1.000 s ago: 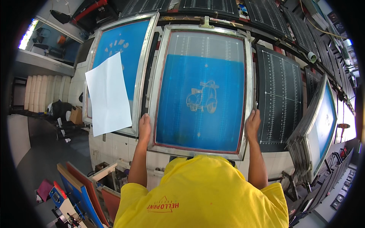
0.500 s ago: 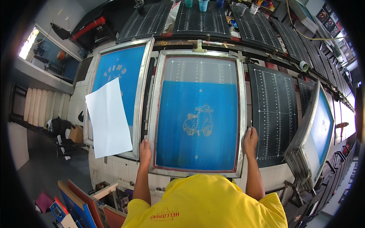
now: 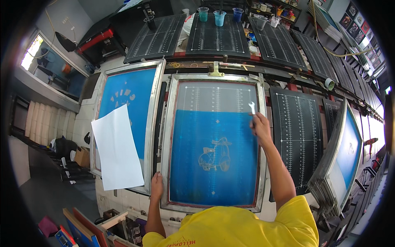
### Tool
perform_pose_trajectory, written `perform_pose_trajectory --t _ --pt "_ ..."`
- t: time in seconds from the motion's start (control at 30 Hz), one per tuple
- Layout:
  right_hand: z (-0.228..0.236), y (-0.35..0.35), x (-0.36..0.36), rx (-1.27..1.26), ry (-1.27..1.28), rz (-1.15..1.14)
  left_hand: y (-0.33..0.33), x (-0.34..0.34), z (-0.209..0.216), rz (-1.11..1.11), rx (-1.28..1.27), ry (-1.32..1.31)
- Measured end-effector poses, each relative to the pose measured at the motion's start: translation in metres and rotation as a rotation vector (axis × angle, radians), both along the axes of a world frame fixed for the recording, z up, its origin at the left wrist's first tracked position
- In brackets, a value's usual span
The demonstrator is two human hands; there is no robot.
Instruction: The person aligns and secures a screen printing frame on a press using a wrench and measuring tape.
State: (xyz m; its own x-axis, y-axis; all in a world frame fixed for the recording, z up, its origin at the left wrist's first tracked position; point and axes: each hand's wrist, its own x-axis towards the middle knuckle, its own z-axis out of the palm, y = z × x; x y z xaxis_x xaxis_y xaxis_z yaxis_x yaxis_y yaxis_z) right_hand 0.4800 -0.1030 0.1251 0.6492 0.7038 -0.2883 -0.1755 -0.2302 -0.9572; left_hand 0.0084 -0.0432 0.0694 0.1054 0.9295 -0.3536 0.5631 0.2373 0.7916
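Observation:
A screen printing frame [image 3: 167, 164] with blue mesh lies before me. The mesh carries a scooter drawing [image 3: 214, 156], and a ruled black board shows through its grey upper strip. My left hand [image 3: 156, 185] grips the frame's left side near the front corner, its fingers partly hidden. Closed round a silver open-end wrench [image 3: 252, 108], my right hand [image 3: 261, 126] is raised over the frame's upper right side, and the wrench's jaw points away from me. A metal hinge clamp [image 3: 216, 71] is fixed at the frame's far edge.
Another blue screen [image 3: 147, 136] stands at left with a white paper sheet [image 3: 117, 150] over it. Several framed screens [image 3: 343, 150] lean together at right. Ruled black boards [image 3: 297, 131] line the tables. Plastic cups [image 3: 219, 19] of colour sit at the back.
My right hand has left the frame's right edge and moved up and inward, with the wrench now showing. My left hand stays on the left side. The view has tilted up slightly.

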Motion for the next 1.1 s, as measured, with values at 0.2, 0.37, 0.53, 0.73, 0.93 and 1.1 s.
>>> perform_pose_trajectory --t 0.2,0.37,0.53,0.73,0.93,1.1 --pt "-0.022 0.132 -0.006 0.064 0.228 0.123 -0.004 0.007 -0.004 0.064 0.052 0.007" --pt "-0.05 0.21 -0.001 0.018 0.32 0.074 0.0 0.015 0.0 0.041 0.035 0.013" --pt "-0.06 0.245 -0.004 -0.004 0.355 0.009 -0.001 0.005 -0.016 0.005 0.158 0.014" --pt "-0.062 0.257 -0.012 0.023 0.385 -0.055 0.001 0.015 0.003 0.023 0.045 -0.028" --pt "-0.062 0.273 -0.037 0.037 0.527 -0.182 0.0 0.015 0.001 0.027 0.077 -0.024" --pt "-0.068 0.284 -0.042 0.109 0.568 -0.229 0.0 0.014 -0.005 0.03 0.048 -0.052"
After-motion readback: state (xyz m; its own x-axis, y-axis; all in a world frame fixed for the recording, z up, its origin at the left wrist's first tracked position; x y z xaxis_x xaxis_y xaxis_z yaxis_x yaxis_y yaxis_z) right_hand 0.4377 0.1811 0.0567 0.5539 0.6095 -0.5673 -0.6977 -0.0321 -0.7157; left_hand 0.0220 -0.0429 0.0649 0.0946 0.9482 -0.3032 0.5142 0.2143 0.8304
